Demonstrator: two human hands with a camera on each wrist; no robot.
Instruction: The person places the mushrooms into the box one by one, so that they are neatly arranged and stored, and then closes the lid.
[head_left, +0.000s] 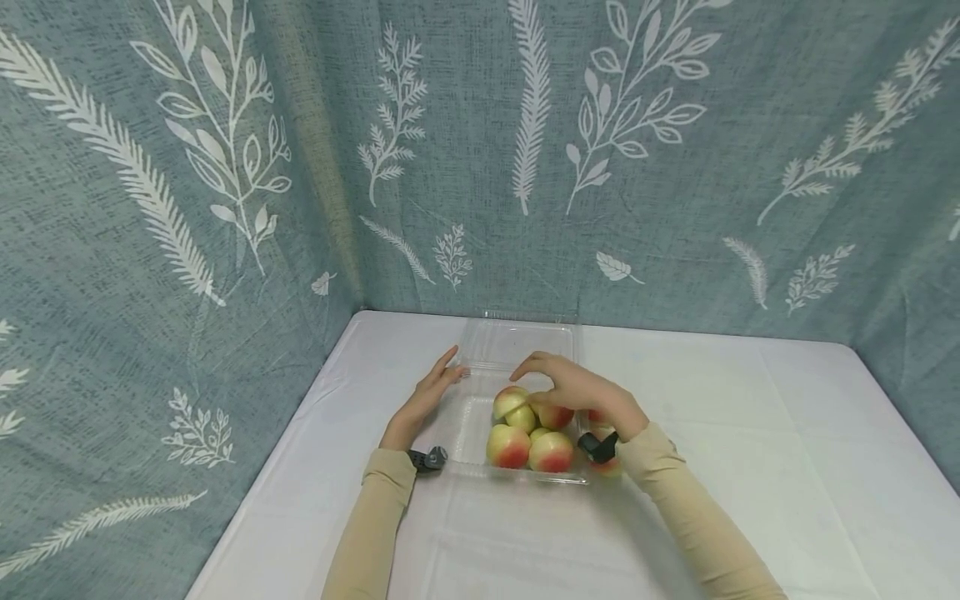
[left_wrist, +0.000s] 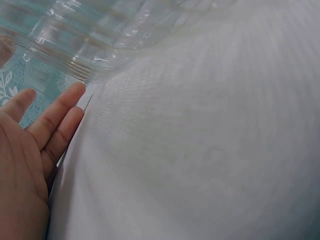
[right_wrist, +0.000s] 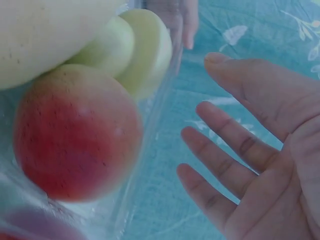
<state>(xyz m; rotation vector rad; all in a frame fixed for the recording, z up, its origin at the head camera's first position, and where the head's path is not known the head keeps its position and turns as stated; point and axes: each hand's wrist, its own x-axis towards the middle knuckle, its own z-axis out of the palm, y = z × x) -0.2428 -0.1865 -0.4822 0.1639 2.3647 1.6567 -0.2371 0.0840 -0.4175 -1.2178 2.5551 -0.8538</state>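
Observation:
A clear plastic clamshell box (head_left: 468, 433) lies open, its lid folded back towards the curtain. Several red-and-yellow apples (head_left: 508, 446) sit in its right part, with yellow-green fruit (head_left: 519, 417) among them. My left hand (head_left: 429, 396) is at the box's left edge, fingers extended; the left wrist view shows the fingertips close to the clear wall (left_wrist: 95, 65), contact unclear. Above the apples is my right hand (head_left: 566, 382), its fingers spread and loosely bent. In the right wrist view it holds nothing, apart from a red apple (right_wrist: 77, 135) inside the box.
More red-and-yellow fruit (head_left: 609, 467) lies right of the box, partly hidden by the right wrist. The lid (head_left: 525, 337) reaches the table's back edge. A white cloth covers the table (head_left: 735, 433). A blue-green leaf-patterned curtain (head_left: 480, 167) hangs behind and at the sides.

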